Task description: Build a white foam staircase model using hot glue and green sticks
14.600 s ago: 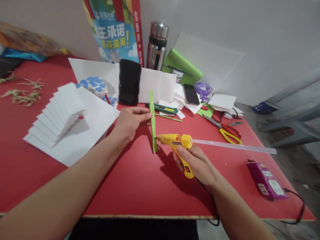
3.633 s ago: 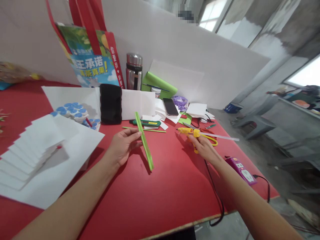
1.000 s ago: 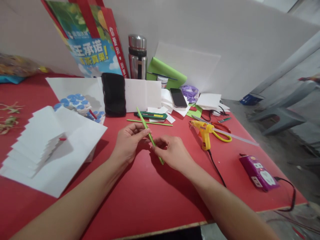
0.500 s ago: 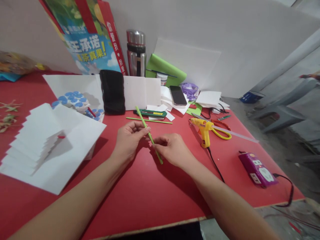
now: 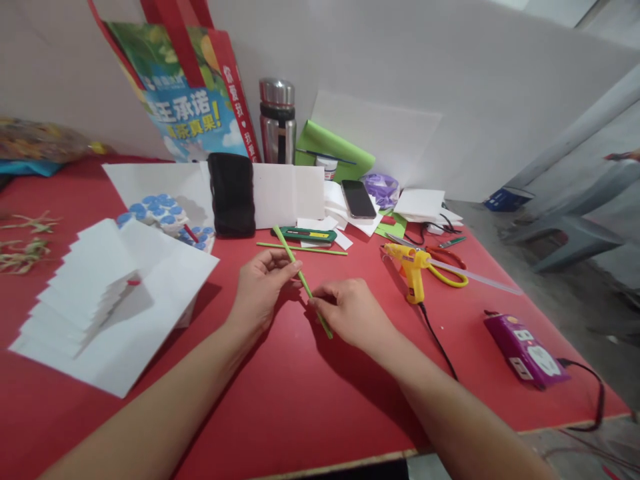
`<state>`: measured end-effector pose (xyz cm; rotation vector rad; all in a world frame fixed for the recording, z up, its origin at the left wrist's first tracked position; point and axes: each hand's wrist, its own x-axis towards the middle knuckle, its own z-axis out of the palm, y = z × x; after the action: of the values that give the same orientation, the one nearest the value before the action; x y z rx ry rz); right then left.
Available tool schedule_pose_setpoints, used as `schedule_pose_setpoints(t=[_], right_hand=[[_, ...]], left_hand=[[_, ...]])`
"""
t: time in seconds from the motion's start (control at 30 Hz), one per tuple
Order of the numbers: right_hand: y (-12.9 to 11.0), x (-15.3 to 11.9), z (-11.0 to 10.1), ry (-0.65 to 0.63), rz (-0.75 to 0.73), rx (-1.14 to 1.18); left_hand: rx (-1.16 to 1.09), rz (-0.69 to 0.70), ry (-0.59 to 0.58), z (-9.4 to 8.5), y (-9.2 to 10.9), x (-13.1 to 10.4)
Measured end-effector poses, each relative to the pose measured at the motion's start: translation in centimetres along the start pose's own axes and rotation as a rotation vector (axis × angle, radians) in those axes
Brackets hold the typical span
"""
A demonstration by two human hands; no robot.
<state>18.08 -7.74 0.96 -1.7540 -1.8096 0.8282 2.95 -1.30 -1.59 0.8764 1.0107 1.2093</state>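
Observation:
A thin green stick (image 5: 304, 283), perhaps rolled paper, slants between both hands above the red table (image 5: 280, 400). My left hand (image 5: 263, 283) pinches its upper part between thumb and fingers. Lower down, the fingertips of my right hand (image 5: 350, 310) are closed on the same stick, close to its near end. A second thin green stick (image 5: 320, 251) lies flat on the table just beyond the hands. Behind that rests a green utility knife (image 5: 307, 235), on some white paper scraps.
On the left is a stepped white paper piece (image 5: 75, 293) on a white sheet. A yellow glue gun (image 5: 413, 272), scissors (image 5: 450, 267) and a purple power strip (image 5: 525, 350) lie right. Behind are a black case (image 5: 233, 195), phone (image 5: 359, 199), steel flask (image 5: 278, 127) and printed bag (image 5: 195, 107).
The whole scene has shifted slightly down and right as the camera view moved. Both hands still hold the green stick at nearly the same places, with little other movement.

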Motion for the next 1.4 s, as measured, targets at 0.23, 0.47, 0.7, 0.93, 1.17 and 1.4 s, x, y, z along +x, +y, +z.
schedule_pose_setpoints(t=[0.23, 0.47, 0.7, 0.93, 1.17, 1.4], right_hand=[[-0.5, -0.5, 0.3, 0.036, -0.06, -0.46], [-1.5, -1.1, 0.8, 0.021, -0.098, -0.756], [-1.6, -1.2, 0.8, -0.005, -0.108, -0.778], [-0.7, -0.9, 0.6, 0.009, -0.094, -0.661], [0.0, -0.7, -0.5, 0.022, -0.124, -0.272], [0.4, -0.5, -1.0, -0.024, -0.036, 0.061]], left_hand=[[-0.041, -0.159, 0.047, 0.0, 0.6, -0.2], [-0.036, 0.039, 0.145, -0.4, 1.3, 0.3], [-0.039, 0.013, 0.137, -1.3, 1.6, 0.9], [-0.088, 0.033, 0.064, -1.4, 1.5, 1.1], [-0.143, 0.01, -0.001, -1.2, 1.6, 1.2], [-0.174, -0.012, -0.07, -1.4, 1.9, 1.1]])
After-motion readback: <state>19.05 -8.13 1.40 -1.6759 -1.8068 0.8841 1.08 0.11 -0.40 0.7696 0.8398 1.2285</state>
